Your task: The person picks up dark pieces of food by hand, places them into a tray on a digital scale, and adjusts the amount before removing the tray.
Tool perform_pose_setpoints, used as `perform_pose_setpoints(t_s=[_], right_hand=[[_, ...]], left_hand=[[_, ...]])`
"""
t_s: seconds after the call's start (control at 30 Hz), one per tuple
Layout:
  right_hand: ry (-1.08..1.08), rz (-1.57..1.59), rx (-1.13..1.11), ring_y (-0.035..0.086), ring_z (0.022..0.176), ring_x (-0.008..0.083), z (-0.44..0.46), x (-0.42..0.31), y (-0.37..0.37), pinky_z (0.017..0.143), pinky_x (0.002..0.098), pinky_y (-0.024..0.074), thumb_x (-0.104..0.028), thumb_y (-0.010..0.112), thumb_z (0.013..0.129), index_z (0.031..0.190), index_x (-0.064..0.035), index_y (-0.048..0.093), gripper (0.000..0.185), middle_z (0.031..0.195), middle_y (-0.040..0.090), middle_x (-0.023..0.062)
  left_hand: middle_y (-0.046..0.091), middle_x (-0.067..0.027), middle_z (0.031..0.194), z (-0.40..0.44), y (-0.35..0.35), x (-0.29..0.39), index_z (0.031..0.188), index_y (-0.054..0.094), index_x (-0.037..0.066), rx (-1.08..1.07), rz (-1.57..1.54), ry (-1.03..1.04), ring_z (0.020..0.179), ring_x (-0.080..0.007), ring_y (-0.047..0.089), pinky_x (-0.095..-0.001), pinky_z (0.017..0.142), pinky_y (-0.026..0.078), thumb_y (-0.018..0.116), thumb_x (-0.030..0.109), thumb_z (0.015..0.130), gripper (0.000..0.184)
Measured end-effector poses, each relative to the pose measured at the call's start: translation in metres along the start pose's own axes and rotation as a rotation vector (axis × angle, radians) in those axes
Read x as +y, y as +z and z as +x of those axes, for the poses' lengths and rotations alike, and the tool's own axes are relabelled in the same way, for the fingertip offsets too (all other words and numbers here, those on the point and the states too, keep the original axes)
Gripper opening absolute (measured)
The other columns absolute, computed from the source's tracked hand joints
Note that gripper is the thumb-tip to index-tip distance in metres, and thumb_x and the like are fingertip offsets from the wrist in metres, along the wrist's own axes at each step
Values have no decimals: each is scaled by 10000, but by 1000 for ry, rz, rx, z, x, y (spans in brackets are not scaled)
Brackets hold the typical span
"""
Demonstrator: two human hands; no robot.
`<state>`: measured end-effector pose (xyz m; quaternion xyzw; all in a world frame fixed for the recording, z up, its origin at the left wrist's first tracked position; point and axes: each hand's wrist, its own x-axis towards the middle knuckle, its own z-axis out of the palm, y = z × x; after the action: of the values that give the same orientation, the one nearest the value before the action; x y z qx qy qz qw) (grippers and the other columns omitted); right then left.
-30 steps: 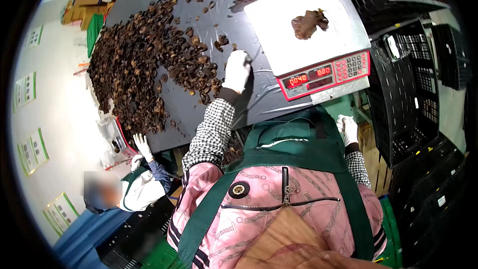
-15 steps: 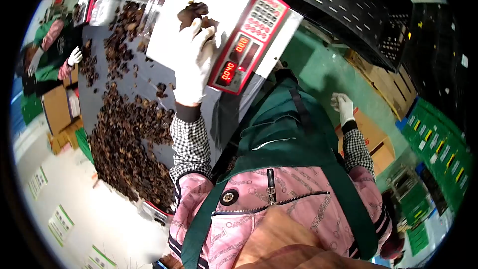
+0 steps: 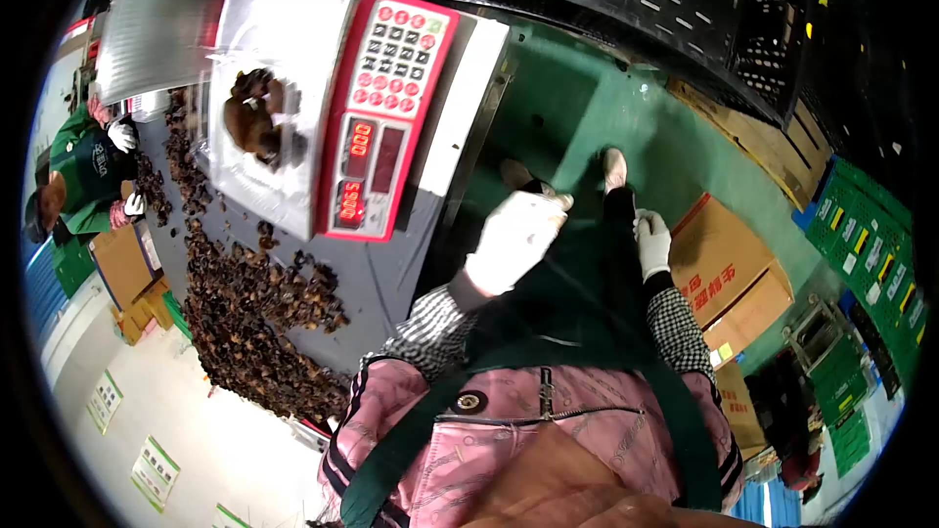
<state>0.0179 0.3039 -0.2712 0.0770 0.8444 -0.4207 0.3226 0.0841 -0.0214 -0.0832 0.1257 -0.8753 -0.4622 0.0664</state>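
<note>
My left hand (image 3: 515, 242), in a white glove, is in front of my dark green apron, to the right of the scale. Its fingers look drawn together, a little blurred, and I see nothing in them. My right hand (image 3: 652, 243), also gloved in white, hangs low beside my leg with its fingers loosely curled and nothing visible in them. A small heap of dark brown, mushroom-like pieces (image 3: 252, 117) lies on the steel pan (image 3: 303, 49) of the scale, touched by neither hand. Red digits are lit on the scale's red-framed panel (image 3: 383, 127).
A large spread of dark brown pieces (image 3: 259, 332) covers much of the grey table (image 3: 377, 284). Black crates (image 3: 606, 10) stand beyond the scale. A cardboard box (image 3: 729, 259) and green crates (image 3: 866, 244) are at the right. Across the table is a co-worker (image 3: 83, 171) in white gloves.
My left hand has left the pieces on the scale pan and moved right, to in front of my apron. The pieces stay on the pan. My view has shifted, and the lit digits differ.
</note>
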Motion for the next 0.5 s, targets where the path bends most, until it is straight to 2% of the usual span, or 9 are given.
perform_pose_setpoints(t_s=[0.03,0.1,0.17,0.2,0.23,0.3,0.37,0.43,0.5], right_hand=[[-243,-243,73,676,918,299,6,2,3,853,394,526,-79,592,933,1072,-21,672,170,966,699,148],[-372,-338,88,652,973,386,21,21,9,885,453,518,-103,609,923,1123,-42,660,215,1063,684,193],[-340,-539,4,641,1010,378,37,17,5,909,455,506,-128,623,912,1177,-38,636,280,1102,673,191],[-380,-618,-54,599,1097,373,48,28,2,960,466,462,-150,613,914,1233,-35,599,340,1168,647,185],[-410,-706,-74,561,1150,364,57,40,3,999,470,417,-176,614,910,1271,-32,565,392,1202,628,176],[-409,-758,-130,531,1177,372,74,63,2,1013,477,392,-201,609,915,1314,-37,531,438,1251,596,185],[-337,-884,-281,504,1211,385,84,57,-1,1028,490,374,-269,590,926,1344,-21,517,491,1274,569,215],[-387,-954,-304,507,1212,382,97,59,-8,1033,494,371,-277,588,923,1356,-24,513,508,1266,569,216],[-387,-978,-276,506,1213,382,113,56,-13,1039,496,367,-269,590,918,1362,-24,508,514,1265,565,214]], left_hand=[[717,-120,1006,-9,45,-31,1069,697,45,-111,62,-1,897,-295,674,-375,803,543,684,84,860,213],[706,-130,1019,-22,124,-92,1086,692,57,-347,183,-161,940,-316,664,-413,825,535,677,137,856,244],[696,-148,1043,-27,189,-156,1109,691,72,-427,237,-215,966,-337,655,-444,829,529,678,160,828,295],[687,-152,1014,-32,222,-186,1114,693,84,-407,326,-235,954,-351,648,-455,834,528,689,208,809,329],[679,-165,1036,-22,240,-202,1122,694,84,-496,410,-316,958,-351,645,-447,842,530,693,238,801,357],[669,-174,1095,-22,289,-254,1133,697,92,-502,485,-420,961,-334,648,-431,834,539,696,266,801,375],[651,-190,1165,-18,336,-311,1162,689,100,-698,587,-566,1015,-333,643,-447,856,544,695,301,825,393],[644,-216,1232,-23,386,-382,1086,739,116,-709,390,-740,1145,-369,640,-451,933,540,560,189,914,259],[570,-236,1360,-11,407,-401,1220,681,108,-526,184,-1116,1245,-377,576,-468,989,508,543,211,948,322]])
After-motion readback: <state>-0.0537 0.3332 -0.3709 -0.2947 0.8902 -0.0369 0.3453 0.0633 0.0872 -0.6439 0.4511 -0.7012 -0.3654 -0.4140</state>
